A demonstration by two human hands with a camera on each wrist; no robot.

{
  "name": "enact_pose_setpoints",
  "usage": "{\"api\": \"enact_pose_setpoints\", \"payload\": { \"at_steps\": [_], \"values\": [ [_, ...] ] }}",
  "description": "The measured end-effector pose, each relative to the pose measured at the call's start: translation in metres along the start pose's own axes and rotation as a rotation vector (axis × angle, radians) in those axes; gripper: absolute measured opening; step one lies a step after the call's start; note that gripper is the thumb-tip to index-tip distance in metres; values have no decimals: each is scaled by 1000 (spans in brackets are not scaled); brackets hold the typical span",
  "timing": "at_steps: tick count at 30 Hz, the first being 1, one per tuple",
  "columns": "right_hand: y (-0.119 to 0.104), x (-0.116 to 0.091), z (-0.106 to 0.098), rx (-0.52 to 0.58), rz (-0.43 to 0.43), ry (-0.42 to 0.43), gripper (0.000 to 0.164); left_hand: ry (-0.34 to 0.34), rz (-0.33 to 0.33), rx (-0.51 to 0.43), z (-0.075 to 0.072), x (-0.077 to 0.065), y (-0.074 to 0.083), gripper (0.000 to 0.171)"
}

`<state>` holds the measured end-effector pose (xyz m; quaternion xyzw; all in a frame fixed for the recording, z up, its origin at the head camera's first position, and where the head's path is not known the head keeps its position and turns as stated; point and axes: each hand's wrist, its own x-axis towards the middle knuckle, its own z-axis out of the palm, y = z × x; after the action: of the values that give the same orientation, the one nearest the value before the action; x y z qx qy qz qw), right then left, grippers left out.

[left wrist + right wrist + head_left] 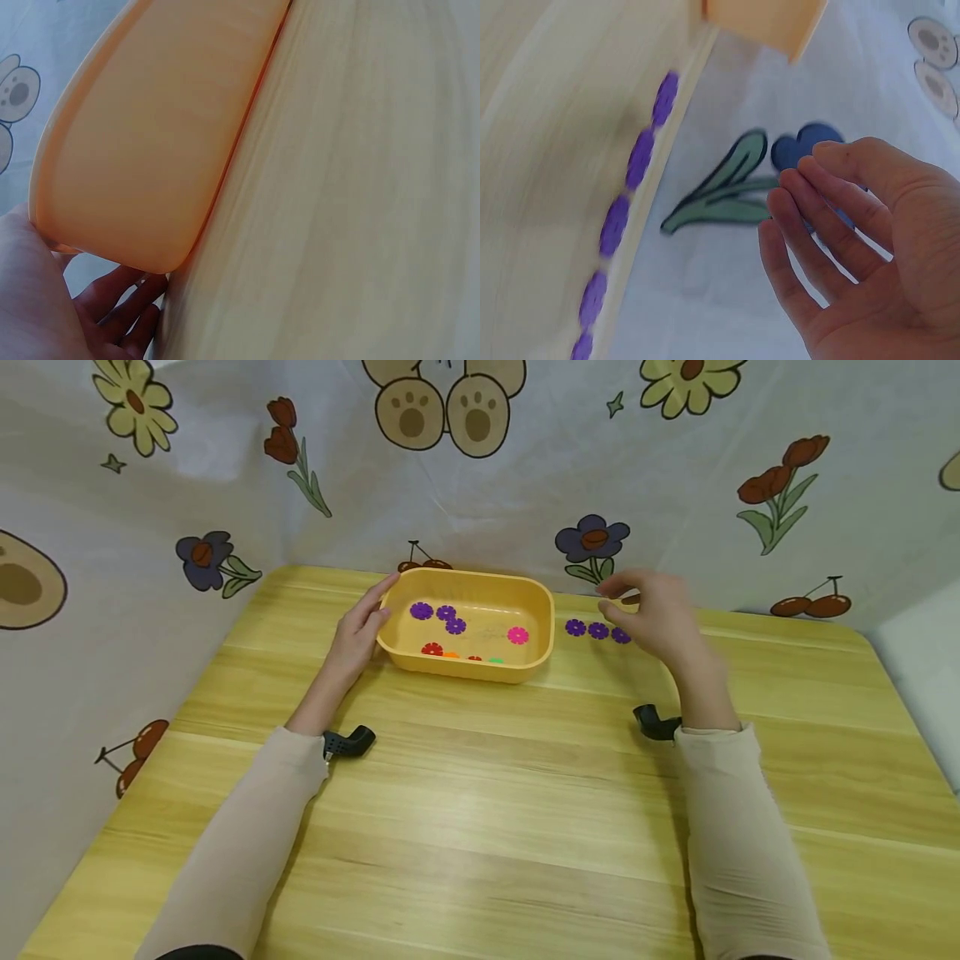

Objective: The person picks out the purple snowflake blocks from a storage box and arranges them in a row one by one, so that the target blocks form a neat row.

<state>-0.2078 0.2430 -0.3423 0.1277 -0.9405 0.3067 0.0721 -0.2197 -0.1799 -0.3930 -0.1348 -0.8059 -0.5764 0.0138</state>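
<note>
A yellow plastic bin (465, 670) stands near the back of the table, with several notched plastic discs in it: purple discs (422, 611), a pink disc (518, 636), a red disc (432, 649) and bits of orange and green. My left hand (358, 631) holds the bin's left end, thumb at the rim and fingers against the outer wall (150, 150). Right of the bin, several purple discs (615, 225) lie in a row along the table's back edge. Over this row hovers my right hand (656, 614), its fingers loosely bent and nothing between them.
The wooden table (480, 827) ends just behind the bin and the disc row. Behind it hangs a white cloth (480, 510) printed with flowers and cherries. Black wrist mounts (352, 742) stick out from both sleeves, low over the tabletop.
</note>
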Motion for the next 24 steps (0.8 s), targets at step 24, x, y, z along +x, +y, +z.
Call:
{"api": "enact_pose_setpoints", "payload": {
  "at_steps": [24],
  "values": [
    [-87, 55, 89, 32, -85, -196, 27, 6, -8, -4, 1, 1, -1, 53]
  ]
}}
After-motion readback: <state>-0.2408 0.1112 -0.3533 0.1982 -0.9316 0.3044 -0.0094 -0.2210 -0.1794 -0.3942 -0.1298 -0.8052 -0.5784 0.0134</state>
